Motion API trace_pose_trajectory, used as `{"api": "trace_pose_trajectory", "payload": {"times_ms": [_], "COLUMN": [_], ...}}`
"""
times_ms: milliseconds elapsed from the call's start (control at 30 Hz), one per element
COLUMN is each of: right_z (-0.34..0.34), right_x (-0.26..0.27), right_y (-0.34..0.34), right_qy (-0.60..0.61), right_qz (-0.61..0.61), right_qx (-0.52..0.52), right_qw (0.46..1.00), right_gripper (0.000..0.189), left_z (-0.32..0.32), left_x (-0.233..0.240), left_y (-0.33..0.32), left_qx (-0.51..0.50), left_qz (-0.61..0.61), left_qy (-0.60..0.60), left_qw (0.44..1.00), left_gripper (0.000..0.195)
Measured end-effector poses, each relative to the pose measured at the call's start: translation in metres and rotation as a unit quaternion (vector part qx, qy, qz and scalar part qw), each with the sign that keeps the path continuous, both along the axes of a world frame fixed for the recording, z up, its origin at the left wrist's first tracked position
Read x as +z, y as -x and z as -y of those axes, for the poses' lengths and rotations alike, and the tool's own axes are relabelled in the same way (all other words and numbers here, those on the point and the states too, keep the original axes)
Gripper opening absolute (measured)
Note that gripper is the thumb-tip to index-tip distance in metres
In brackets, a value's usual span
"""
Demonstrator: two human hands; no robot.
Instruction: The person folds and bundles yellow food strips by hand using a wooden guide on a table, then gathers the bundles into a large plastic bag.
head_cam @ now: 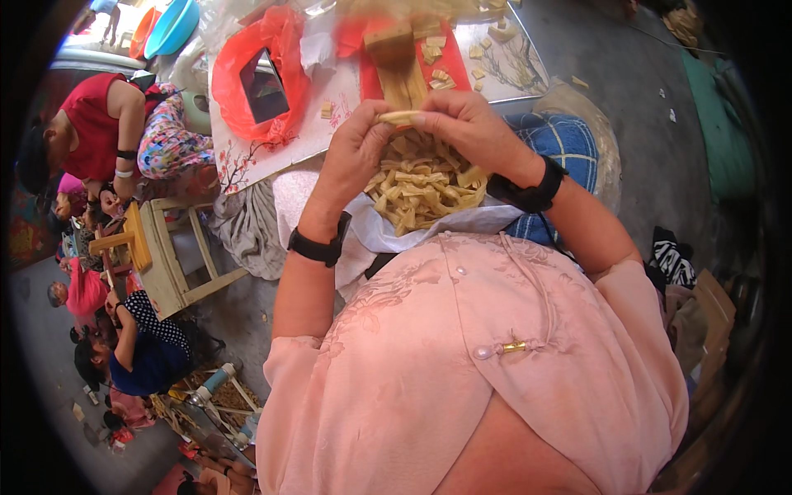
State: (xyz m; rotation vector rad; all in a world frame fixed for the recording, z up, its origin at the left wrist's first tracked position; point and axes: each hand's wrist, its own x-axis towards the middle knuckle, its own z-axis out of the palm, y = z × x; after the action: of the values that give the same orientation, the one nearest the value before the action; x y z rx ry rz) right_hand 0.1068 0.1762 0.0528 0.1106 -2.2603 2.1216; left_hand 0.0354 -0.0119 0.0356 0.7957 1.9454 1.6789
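My left hand (362,139) and my right hand (461,127) meet in front of me. Between their fingertips they hold a pale yellow strip (399,117), one end in each hand. Below it, a heap of similar folded yellowish strips (421,192) lies on a white cloth (396,241) in my lap. Just beyond my fingers stands a wooden block tool (399,68) with a raised blurred part, on a red sheet (455,55). Small cut yellow pieces (440,80) are scattered beside the wood. What the strips are made of is not certain.
A smartphone (265,85) lies on a red plastic bag (226,102) at the table's left. The flowered tabletop (247,164) carries one small piece. Blue checked cloth (560,145) is under my right forearm. Several people sit working at left, near a wooden stool (161,260).
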Motion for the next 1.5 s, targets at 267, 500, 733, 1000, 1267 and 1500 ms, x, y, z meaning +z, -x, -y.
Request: {"api": "trace_pose_trajectory", "payload": {"times_ms": [267,500,733,1000,1267,1500], "right_z": [-0.023,-0.022,-0.02,0.035,0.047,0.043], "right_x": [-0.024,-0.042,-0.039,0.006,0.0,0.009], "right_y": [0.028,0.051,0.025,-0.029,-0.042,-0.027], "right_qy": [-0.088,-0.113,-0.35,-0.182,-0.018,-0.198], "right_qz": [0.025,-0.011,0.002,-0.29,-0.115,-0.305], "right_qx": [-0.077,-0.113,-0.186,-0.05,0.034,-0.029], "right_qw": [0.993,0.987,0.918,0.938,0.993,0.931], "right_gripper": [0.027,0.026,0.019,0.018,0.012,0.01], "left_z": [-0.02,-0.032,-0.006,0.001,0.001,0.008], "left_x": [-0.005,-0.027,-0.019,-0.019,-0.001,-0.005], "left_y": [0.024,0.05,0.019,-0.068,-0.059,-0.068], "left_qx": [0.059,0.095,0.122,0.039,0.081,-0.035], "left_qz": [0.159,0.032,-0.078,0.463,0.462,0.06], "left_qy": [0.01,0.103,0.182,-0.212,-0.157,0.132], "left_qw": [0.985,0.99,0.973,0.86,0.869,0.989], "left_gripper": [0.02,0.02,0.024,0.031,0.009,0.02]}}
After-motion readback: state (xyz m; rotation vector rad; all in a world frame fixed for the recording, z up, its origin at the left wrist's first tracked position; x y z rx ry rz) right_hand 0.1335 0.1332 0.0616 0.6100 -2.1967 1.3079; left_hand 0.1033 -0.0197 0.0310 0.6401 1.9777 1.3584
